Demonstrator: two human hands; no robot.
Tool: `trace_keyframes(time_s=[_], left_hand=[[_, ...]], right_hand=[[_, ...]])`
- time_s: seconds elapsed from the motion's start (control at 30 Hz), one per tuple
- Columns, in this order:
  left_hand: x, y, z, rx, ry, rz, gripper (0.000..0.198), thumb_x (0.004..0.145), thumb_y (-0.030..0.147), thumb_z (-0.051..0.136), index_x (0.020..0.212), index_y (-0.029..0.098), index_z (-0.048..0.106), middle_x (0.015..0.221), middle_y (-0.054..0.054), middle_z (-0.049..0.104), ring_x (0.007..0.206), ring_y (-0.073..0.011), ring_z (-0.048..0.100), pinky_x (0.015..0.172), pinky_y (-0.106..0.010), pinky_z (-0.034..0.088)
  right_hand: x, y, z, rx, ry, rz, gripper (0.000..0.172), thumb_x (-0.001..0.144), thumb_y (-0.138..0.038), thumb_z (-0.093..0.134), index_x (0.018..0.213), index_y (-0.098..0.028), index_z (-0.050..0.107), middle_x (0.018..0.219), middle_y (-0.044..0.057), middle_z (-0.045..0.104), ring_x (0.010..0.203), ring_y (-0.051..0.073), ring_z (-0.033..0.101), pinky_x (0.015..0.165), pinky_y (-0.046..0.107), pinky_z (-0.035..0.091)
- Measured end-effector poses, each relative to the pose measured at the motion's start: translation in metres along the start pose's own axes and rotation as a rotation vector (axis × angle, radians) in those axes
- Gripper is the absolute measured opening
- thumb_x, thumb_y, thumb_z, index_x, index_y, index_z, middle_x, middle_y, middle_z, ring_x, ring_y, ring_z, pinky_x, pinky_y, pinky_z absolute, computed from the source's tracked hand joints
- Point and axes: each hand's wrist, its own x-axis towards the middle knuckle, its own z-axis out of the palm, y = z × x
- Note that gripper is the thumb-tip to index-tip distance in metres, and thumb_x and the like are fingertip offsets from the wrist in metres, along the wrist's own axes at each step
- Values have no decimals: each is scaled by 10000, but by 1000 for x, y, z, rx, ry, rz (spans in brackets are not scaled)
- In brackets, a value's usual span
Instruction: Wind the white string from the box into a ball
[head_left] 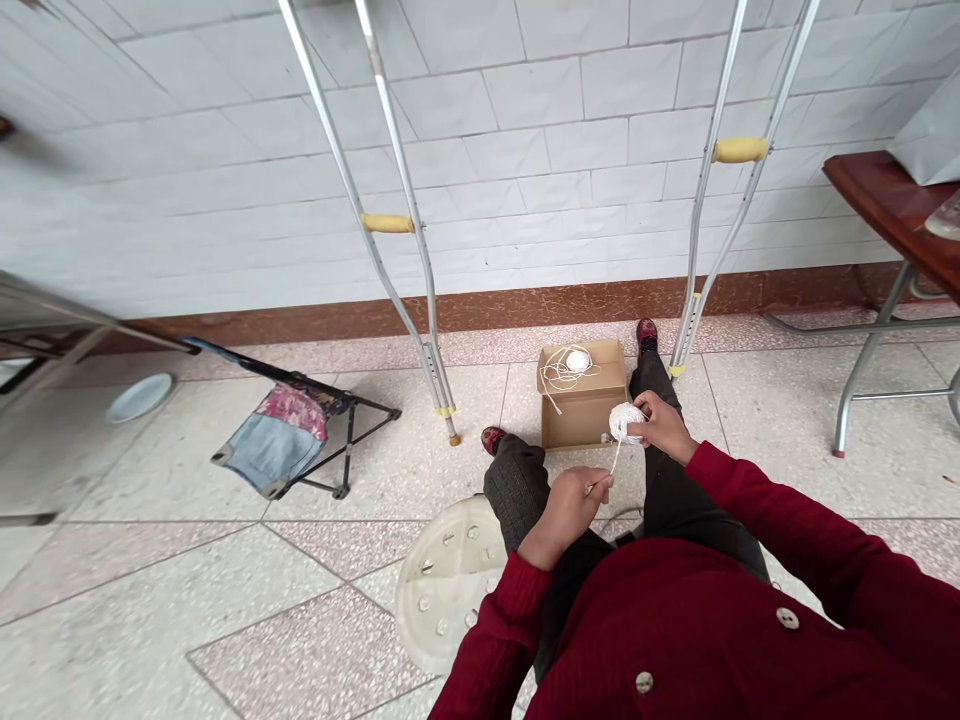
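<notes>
My right hand [660, 428] grips a ball of white string [625, 424] above the right edge of an open cardboard box [574, 418]. A strand runs down from the ball to my left hand [574, 502], whose fingers are pinched round it over my lap. In the raised lid part of the box [611, 362] lies a second, smaller white ball [577, 361] with loose loops of string around it. One loose end hangs over towards the lower part of the box.
Two metal crutches [388, 224] [739, 150] lean on the tiled wall. A folding stool [281, 440] stands at left, a round pale stool [450, 590] beside my leg, and a red-brown table [885, 200] at right.
</notes>
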Motion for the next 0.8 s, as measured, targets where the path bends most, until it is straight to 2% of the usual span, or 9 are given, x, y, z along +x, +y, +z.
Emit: trace_keyframes(time_s=[0.1,0.23,0.33,0.4,0.47,0.53,0.6,0.7,0.8], left_hand=[[-1,-4,7,35,9,-41,419,955,323,412,615,171,604,636,-5,636,664,-138,589,664,-219,380],[-2,-25,18,37,6,-110,398,946,288,421,624,170,622,621,0,641,624,-130,584,631,-216,377],[3,-38,21,71,-16,-132,332,918,237,466,667,154,666,653,-20,671,648,-147,605,628,-225,394],[12,-42,16,115,-42,-108,276,897,204,496,713,141,691,694,-35,691,681,-165,621,628,-233,402],[24,-39,6,158,-65,-51,263,903,203,505,736,146,700,726,-39,698,719,-174,627,660,-240,413],[35,-31,-5,240,-77,30,275,926,234,500,751,166,700,760,-37,704,767,-177,630,736,-257,423],[44,-16,-13,374,-73,87,270,934,255,505,767,171,699,783,-53,711,798,-189,633,809,-290,421],[46,6,-12,561,-78,133,273,939,253,499,778,149,694,783,-98,713,799,-215,640,841,-333,417],[37,14,-1,539,-25,99,299,959,276,465,811,148,692,812,-108,714,802,-217,645,788,-316,422]], right_hand=[[1,-8,6,53,-31,-3,492,611,-237,689,1080,-194,548,742,-48,568,453,84,506,383,215,437],[-12,-23,11,231,-179,14,424,602,-216,679,1017,-173,604,816,5,627,549,111,560,390,198,443],[-36,-31,15,386,-360,77,410,618,-209,672,1023,-179,616,868,19,657,569,113,584,397,189,446],[-55,-31,19,427,-539,132,396,626,-201,676,1018,-181,620,844,7,663,514,100,576,381,184,433],[-70,-23,23,413,-720,194,379,634,-193,676,1009,-180,615,791,-3,665,463,94,568,364,179,417],[-74,-9,27,361,-802,275,337,644,-183,655,977,-170,604,731,-6,662,436,97,568,352,174,403],[-67,7,31,256,-701,321,294,629,-163,654,914,-161,582,655,-21,635,408,98,556,336,170,388],[-39,24,34,78,-374,266,320,572,-124,709,847,-163,550,591,-52,580,385,98,538,322,180,401],[-15,21,34,114,-132,211,338,584,-131,722,876,-162,554,624,-46,578,413,96,543,341,199,448]])
